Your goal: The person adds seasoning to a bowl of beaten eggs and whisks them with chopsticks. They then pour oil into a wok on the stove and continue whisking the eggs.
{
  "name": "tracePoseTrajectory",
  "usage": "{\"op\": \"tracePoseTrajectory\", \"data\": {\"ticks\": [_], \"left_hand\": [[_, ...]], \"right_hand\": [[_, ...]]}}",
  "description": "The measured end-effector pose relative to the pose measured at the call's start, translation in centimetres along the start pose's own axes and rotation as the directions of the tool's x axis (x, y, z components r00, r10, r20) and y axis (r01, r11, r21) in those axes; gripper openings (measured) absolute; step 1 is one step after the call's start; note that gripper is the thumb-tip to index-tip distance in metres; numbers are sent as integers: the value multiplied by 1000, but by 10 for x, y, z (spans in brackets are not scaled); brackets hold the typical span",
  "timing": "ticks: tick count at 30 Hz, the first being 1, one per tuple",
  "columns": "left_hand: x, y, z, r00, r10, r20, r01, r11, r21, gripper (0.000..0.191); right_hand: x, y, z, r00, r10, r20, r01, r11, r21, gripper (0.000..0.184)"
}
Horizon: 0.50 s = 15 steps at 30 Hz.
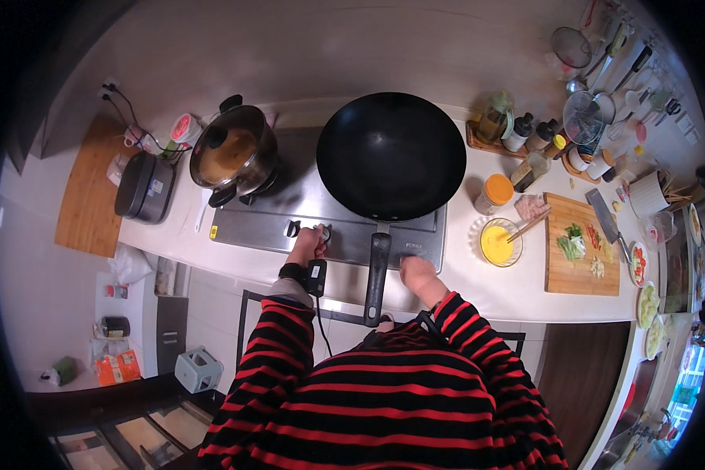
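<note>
My left hand point(311, 242) has its fingers on the right control knob point(325, 233) of a steel gas stove point(352, 249). The other knob point(292, 228) sits just left of that hand. A black wok point(391, 153) rests over the right side of the stove, its inside bare and its long handle point(378, 276) pointing towards me. My right hand point(418, 273) is curled at the stove's front right corner, right of the wok handle, with nothing visible in it. On the left side of the stove stands a steel pot point(258, 154) under a glass lid point(230, 155).
Right of the stove are a glass bowl of beaten egg point(497, 243) with chopsticks point(527, 227), an orange-lidded jar point(498, 191) and a cutting board point(581, 282) bearing cut vegetables. A cleaver point(604, 216) lies along the board's edge. Sauce bottles point(520, 132) line the wall.
</note>
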State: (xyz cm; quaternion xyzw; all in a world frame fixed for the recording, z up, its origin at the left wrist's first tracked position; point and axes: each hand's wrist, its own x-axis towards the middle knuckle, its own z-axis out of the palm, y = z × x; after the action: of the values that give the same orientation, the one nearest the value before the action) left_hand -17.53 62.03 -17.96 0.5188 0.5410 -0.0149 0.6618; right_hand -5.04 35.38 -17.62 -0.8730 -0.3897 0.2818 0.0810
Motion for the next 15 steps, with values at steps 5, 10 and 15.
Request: {"op": "tracePoseTrajectory", "data": {"ticks": [5,10,15], "left_hand": [[11,-13,-2,996,-77,42,86,955,-285,44],[25,-22,-8,984,-59,170,123,912,-392,43],[18,-19,-4,992,-65,111,99,936,-339,44]], "right_hand": [[5,3,5,999,-34,-15,34,999,0,24],[6,7,10,998,-50,-38,50,999,6,24],[1,6,4,996,-78,-41,78,997,-9,24]]}}
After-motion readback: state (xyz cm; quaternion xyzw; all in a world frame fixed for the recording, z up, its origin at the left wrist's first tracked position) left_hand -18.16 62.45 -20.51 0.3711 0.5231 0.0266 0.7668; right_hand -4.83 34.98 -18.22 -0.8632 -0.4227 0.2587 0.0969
